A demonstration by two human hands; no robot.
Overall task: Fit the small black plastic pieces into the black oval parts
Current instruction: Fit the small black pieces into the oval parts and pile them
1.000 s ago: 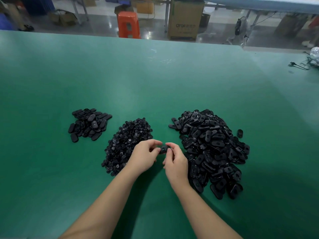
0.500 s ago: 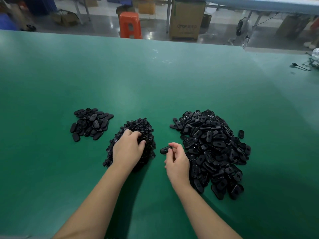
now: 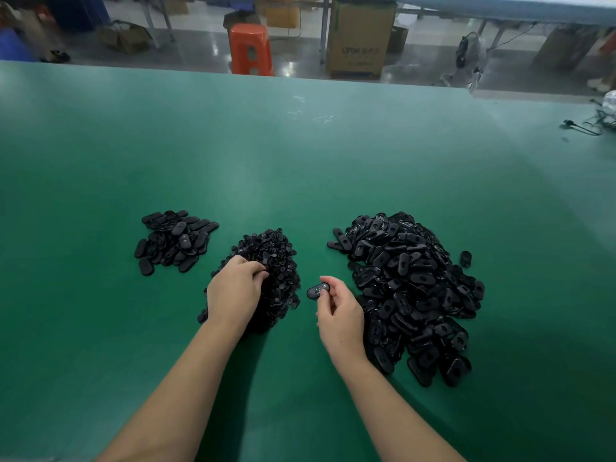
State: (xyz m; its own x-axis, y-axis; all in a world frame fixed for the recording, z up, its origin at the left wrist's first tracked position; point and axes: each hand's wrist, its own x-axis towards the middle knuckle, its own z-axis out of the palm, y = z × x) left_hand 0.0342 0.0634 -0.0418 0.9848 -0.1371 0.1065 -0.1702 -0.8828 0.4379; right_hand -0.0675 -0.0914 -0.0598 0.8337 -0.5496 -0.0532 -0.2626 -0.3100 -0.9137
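- One black oval part [image 3: 317, 291] pinched at its right end between thumb and fingertips of right hand [image 3: 340, 316]; held just above green table [image 3: 300, 161], between the two nearer heaps.
- Remaining fingers of right hand curled loosely inward toward palm.
- Left hand [image 3: 235, 293] resting on pile of small black pieces [image 3: 270, 265], fingers curled down into the heap, tips buried; whether a piece is caught between them cannot be told.
- Pile of small black pieces at centre, just left of the held oval part.
- Large heap of oval parts [image 3: 410, 288] at right, touching the right wrist's outer side, spreading near and far.
- One stray oval part [image 3: 465, 258] lying alone just right of the large heap.
- Smaller heap of oval parts [image 3: 173, 240] at left, apart from the centre pile; fitted or bare, cannot tell.
- Both forearms bare, entering from the near edge.
- Beyond the far table edge: orange stool [image 3: 251, 50], cardboard box [image 3: 360, 41], small fan [image 3: 466, 55] on the floor.
- Black cable [image 3: 581, 127] at far right of the table.
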